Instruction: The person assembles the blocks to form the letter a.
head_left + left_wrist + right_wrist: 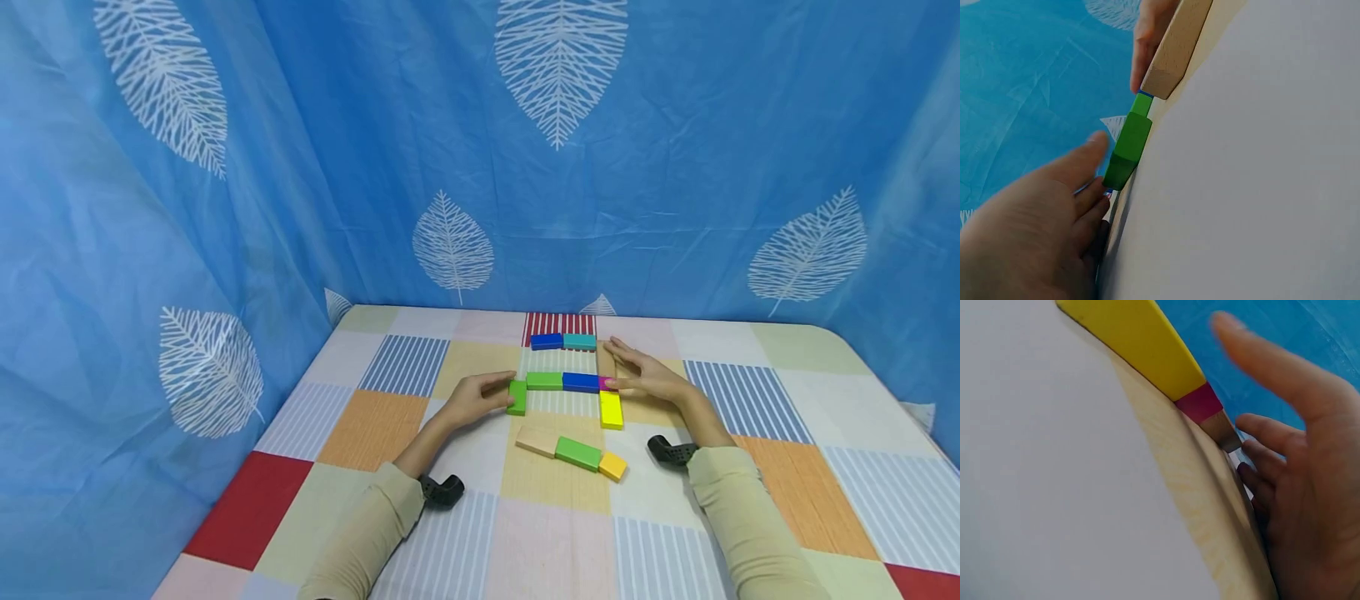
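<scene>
Toy blocks (552,382) lie on the desk (555,542), nearer its far edge than its near edge. Closest to the far edge, a blue block (546,342) and a teal block (579,342) sit end to end. By them, toward the right edge, a tan block (604,362) runs down to a pink block (1199,403), then comes a yellow block (611,410). A long green block (542,382) and a dark blue block (581,383) make a row that goes to the pink one. My left hand (472,402) is loose around the left green block (517,398), thumb and fingers apart; I can't tell if they touch it. My right hand (654,379) is spread wide, its thumb by the pink block and its fingers by the tan one. Closer to the near edge, a plain wood block (536,442), another green block (577,454) and an orange block (612,467) make a slanted line.
</scene>
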### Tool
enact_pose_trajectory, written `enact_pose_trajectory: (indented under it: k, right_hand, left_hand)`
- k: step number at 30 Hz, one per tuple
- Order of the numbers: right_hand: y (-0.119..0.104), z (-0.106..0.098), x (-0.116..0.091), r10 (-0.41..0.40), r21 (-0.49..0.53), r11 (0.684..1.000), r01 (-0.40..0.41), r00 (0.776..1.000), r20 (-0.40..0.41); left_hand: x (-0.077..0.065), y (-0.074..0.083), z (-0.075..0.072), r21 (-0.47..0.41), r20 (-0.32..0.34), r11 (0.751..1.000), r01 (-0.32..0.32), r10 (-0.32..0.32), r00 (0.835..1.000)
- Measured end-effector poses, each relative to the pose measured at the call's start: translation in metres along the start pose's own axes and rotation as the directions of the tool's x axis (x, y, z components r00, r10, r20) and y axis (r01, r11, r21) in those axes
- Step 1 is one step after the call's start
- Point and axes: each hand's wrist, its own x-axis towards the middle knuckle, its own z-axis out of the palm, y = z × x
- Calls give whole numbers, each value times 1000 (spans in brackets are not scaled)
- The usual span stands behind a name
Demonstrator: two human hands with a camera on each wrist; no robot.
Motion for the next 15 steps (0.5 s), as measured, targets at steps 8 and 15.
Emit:
enact_pose_trajectory:
  k: [8,15]
  right_hand:
    - [-14,1,-7,33,109,994,-11,977,-210]
    - [-74,36,-28,-101,-25,994,102,858,-503]
  left_hand:
    - [-3,-2,2,55,23,998,28,-29,999]
    - [-3,-2,3,70,10,997,15,-16,1000]
